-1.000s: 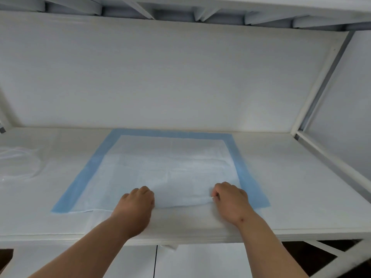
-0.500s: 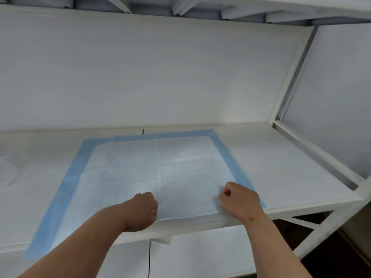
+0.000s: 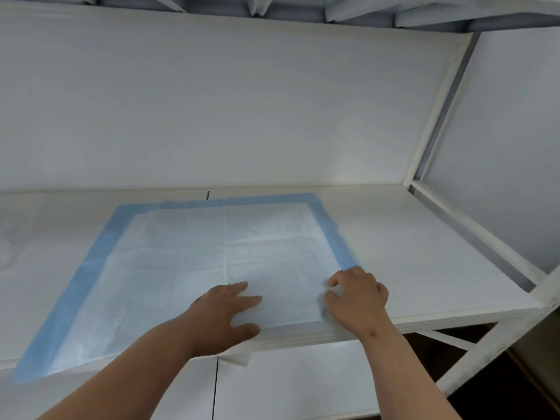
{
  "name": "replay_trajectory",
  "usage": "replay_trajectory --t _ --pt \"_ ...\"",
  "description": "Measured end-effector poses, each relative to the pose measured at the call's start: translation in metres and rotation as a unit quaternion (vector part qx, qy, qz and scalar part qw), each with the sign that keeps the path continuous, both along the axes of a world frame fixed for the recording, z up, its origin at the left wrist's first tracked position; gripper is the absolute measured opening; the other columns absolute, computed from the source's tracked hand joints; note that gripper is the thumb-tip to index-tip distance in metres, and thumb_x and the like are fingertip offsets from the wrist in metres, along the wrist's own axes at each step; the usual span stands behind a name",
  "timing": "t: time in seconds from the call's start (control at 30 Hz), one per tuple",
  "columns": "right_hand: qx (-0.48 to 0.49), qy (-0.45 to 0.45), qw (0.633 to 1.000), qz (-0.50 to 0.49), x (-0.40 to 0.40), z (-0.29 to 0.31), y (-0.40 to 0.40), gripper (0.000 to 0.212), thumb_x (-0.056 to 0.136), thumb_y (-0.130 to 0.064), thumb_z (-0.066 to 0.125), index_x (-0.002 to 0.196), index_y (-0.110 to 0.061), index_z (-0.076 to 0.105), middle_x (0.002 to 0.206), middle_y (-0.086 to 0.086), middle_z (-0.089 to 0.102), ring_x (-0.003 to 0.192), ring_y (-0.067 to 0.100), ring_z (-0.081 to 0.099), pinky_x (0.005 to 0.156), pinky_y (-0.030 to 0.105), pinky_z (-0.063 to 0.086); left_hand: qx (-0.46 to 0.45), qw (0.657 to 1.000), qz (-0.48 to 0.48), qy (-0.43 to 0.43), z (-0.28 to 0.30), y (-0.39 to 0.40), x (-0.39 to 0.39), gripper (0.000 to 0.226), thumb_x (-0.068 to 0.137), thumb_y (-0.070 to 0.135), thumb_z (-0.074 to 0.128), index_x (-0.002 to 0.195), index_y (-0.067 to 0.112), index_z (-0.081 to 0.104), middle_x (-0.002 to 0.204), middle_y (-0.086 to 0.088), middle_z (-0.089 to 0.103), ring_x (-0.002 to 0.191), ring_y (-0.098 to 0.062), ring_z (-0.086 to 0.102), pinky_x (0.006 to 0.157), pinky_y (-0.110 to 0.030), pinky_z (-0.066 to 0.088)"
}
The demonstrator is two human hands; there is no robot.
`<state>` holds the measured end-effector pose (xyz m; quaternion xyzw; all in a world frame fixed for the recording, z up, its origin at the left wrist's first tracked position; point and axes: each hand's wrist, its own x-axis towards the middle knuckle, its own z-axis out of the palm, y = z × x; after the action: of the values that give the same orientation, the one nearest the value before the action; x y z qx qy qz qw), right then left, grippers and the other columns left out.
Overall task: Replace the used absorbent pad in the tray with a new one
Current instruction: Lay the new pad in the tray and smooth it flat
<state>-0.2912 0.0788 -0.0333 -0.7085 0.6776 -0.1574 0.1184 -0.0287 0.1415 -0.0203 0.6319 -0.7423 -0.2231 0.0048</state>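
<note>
Currently I see one wide head view, looking down at a white shelf (image 3: 424, 268) inside a white frame. An absorbent pad (image 3: 197, 268), white in the middle with a blue border, lies spread flat on the shelf, its long sides running away from me toward the back wall (image 3: 242, 101). Fold creases cross it. Its near left corner reaches past the front edge of the shelf; the near right corner sits under the right hand.

Left hand (image 3: 225, 310): palm down on the pad near its front edge, fingers straight and slightly spread, pointing right. It presses flat on the white centre, nothing gripped. The thumb lies close to the shelf's front edge.

Right hand (image 3: 357, 297): at the pad's near right corner, fingers curled, thumb and forefinger closed on a bit of the pad's edge, which looks slightly bunched there. I read this as a pinch on the pad, though the material under the hand is blurred.

Both forearms come in from the bottom of the view, the left one crossing over the front of the shelf.

Right side: a white upright post (image 3: 436, 110) and slanted rail (image 3: 472, 237) of the frame. Below the shelf, white panels (image 3: 288, 383) with a dark seam between them. At the far left of the shelf something pale and thin lies flat; I cannot tell what it is.
</note>
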Motion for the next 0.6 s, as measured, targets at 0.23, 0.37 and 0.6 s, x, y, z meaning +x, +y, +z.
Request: replay_trajectory --t 0.23,0.37,0.6 --pt "0.066 -0.009 0.997 -0.029 -0.031 -0.001 -0.025 0.042 0.085 -0.042 0.051 0.126 -0.031 0.048 0.129 -0.003 0.041 0.114 0.023 0.04 0.091 0.036 0.032 -0.017 1.0 0.005 0.007 -0.003 -0.025 -0.052 0.113 0.041 0.096 -0.003 0.145 0.054 0.018 0.161 0.016 0.0 0.148 -0.01 -0.002 0.121 -0.039 0.005" --pt "0.072 0.029 0.997 0.007 -0.036 -0.004 -0.034 0.051 0.085 -0.05 0.047 0.133 -0.032 0.044 0.126 -0.001 0.043 0.115 0.023 0.042 0.091 0.037 0.033 0.012 1.0 0.001 -0.01 -0.009 -0.03 -0.085 0.103 0.051 0.09 0.005 0.146 0.053 0.011 0.161 0.016 -0.005 0.148 -0.011 -0.008 0.12 -0.044 -0.002" --pt "0.013 0.012 0.997 0.069 -0.041 -0.008 -0.039 0.055 0.086 -0.049 0.046 0.138 -0.033 0.036 0.111 -0.003 0.048 0.102 0.02 0.052 0.09 0.037 0.035 0.036 0.998 -0.002 -0.049 -0.014 -0.032 -0.102 0.106 0.045 0.09 -0.003 0.145 0.055 0.004 0.159 0.016 -0.015 0.146 -0.013 -0.019 0.117 -0.052 -0.01"
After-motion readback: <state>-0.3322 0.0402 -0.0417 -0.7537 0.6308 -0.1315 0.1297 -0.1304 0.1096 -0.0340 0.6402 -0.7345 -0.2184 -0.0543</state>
